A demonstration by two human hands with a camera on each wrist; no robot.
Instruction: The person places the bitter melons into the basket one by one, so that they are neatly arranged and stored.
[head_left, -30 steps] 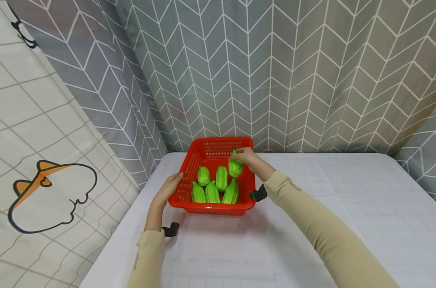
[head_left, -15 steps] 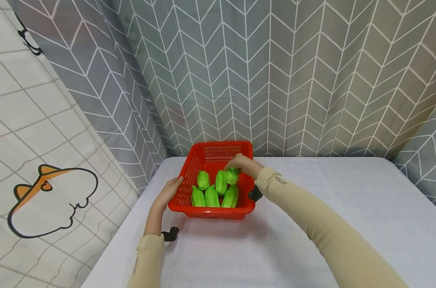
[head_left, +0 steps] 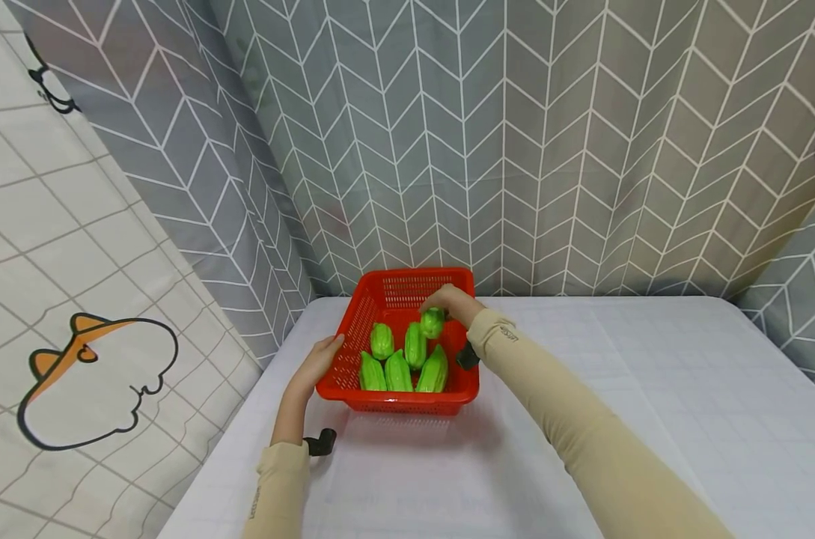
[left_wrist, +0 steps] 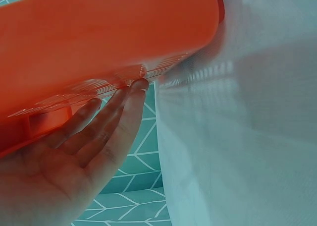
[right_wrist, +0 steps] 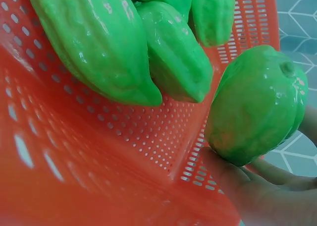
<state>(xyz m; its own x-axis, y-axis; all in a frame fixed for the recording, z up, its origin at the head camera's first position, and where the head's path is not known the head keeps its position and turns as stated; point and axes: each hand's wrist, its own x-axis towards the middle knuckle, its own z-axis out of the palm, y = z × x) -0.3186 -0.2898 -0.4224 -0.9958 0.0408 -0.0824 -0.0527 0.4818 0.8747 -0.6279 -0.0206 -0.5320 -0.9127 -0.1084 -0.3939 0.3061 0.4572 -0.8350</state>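
A red plastic basket (head_left: 402,404) with perforated walls stands on the table, holding several glossy green bitter melons (head_left: 415,346), ridged and pointed. At its left rim my left hand (head_left: 313,367) holds the basket; in the left wrist view the fingers (left_wrist: 130,107) lie against the outer wall, and the thumb is hidden there. My right hand (head_left: 456,303) reaches over the right side and grips one bitter melon (right_wrist: 257,104) at the back right, above the others. In the right wrist view its fingers and thumb are around the lower end of that bitter melon.
A white cloth covers the table (head_left: 616,404), stretching right and in front of the basket. A grey chevron curtain (head_left: 515,150) hangs right behind it, and a white checked cloth (head_left: 97,247) hangs on the left. Each wrist carries a small black camera (head_left: 321,442).
My right hand has moved the gripped bitter melon slightly left and down into the basket, then a little up again. The left hand stays at the rim, and the head view has shifted slightly.
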